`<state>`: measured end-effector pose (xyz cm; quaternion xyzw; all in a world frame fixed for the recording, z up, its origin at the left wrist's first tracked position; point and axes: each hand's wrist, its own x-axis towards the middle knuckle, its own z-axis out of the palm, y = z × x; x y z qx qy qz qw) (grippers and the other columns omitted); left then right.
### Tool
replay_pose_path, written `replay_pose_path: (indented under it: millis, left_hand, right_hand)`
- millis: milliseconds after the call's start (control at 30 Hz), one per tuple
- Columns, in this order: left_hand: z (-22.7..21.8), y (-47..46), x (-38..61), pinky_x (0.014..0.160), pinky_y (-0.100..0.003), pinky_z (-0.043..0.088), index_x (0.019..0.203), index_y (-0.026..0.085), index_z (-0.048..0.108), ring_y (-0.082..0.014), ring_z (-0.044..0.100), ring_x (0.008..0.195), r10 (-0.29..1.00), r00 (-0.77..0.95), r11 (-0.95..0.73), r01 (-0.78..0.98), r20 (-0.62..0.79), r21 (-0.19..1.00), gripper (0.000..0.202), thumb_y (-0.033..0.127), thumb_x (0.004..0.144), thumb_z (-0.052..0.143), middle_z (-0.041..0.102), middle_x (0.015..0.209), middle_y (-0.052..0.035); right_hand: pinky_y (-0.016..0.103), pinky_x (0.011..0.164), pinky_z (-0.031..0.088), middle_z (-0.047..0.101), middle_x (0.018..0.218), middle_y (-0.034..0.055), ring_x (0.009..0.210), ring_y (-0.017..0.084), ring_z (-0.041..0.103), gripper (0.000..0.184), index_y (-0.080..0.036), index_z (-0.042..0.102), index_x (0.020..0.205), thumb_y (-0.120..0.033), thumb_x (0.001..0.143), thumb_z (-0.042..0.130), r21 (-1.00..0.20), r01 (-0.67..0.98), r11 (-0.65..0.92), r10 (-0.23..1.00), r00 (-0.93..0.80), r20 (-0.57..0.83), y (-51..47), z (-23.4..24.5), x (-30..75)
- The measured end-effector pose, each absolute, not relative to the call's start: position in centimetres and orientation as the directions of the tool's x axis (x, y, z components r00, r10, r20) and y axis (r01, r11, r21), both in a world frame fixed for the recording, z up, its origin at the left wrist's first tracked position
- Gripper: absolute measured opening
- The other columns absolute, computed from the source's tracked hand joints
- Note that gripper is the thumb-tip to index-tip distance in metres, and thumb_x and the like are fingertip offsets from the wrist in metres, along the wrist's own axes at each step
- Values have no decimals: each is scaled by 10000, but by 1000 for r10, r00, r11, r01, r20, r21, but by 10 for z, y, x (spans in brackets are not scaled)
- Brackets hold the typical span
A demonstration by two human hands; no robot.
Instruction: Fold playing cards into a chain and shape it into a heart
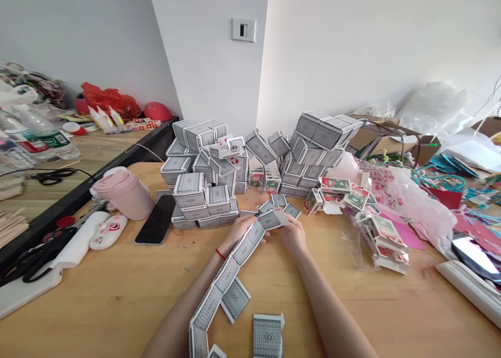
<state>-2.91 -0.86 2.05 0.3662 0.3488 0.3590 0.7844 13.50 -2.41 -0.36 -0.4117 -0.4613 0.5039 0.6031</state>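
A long chain of folded, linked playing cards (227, 276) runs from the table's front edge up to my hands and bends along its length. My left hand (241, 229) is closed around its far end, partly hidden behind the cards. With fingers pinched, my right hand (293, 235) grips a playing card (273, 219) at that same end. Several loose cards (291, 210) lie just beyond my fingers. Beside the chain rests a single face-down card (235, 299), and a stack of cards (267, 336) sits near the front edge.
Piled blocks of folded cards (190, 191) stand behind at left, and more blocks (311, 152) at right. A phone (155, 219) and a pink cup (126, 193) are on the left. Opened card boxes (385, 235) and plastic bags (410, 196) lie on the right.
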Motion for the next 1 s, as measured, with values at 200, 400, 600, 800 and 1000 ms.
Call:
replay_pose_path:
  millis: [200, 400, 600, 800, 1000]
  left_hand:
    - [17, -10, -24, 544, -335, 519, 773, 155, 588, -248, 654, 683, 845, 446, 437, -262, -294, 860, 255, 385, 665, 603, 670, 659, -56]
    - [17, -9, -24, 529, -334, 513, 770, 169, 592, -231, 647, 629, 854, 431, 442, -301, -293, 845, 226, 362, 655, 607, 667, 658, -43]
    - [14, -8, -25, 528, -350, 515, 803, 167, 607, -224, 639, 596, 848, 437, 457, -319, -298, 830, 223, 338, 660, 606, 666, 669, -44]
    - [17, -9, -25, 521, -343, 519, 811, 168, 627, -198, 619, 552, 866, 405, 430, -303, -293, 851, 233, 346, 661, 609, 665, 691, -42]
    - [21, -12, -25, 509, -351, 520, 779, 168, 612, -198, 612, 530, 871, 395, 422, -290, -294, 859, 206, 347, 678, 592, 652, 638, -29]
  right_hand:
    - [336, 594, 449, 590, 1128, 110, 799, 224, 589, 424, -182, 569, 1108, -409, 803, 381, -904, -419, -86, 988, -150, -25, -27, 15, 129]
    - [298, 564, 420, 625, 1040, 110, 736, 200, 557, 431, -174, 616, 1039, -397, 822, 317, -946, -322, -28, 972, -231, 49, -33, 23, 124]
    - [296, 614, 438, 516, 1232, 89, 795, 189, 553, 444, -219, 541, 1148, -447, 790, 409, -939, -344, -33, 961, -268, 65, -35, 18, 124]
    - [316, 742, 450, 470, 1288, 48, 991, 218, 533, 504, -275, 503, 1197, -469, 734, 553, -942, -330, -61, 956, -290, 40, -38, 18, 124]
    - [310, 695, 460, 554, 1178, 52, 900, 211, 559, 491, -263, 548, 1165, -482, 727, 575, -963, -269, -27, 961, -272, 49, -36, 11, 127]
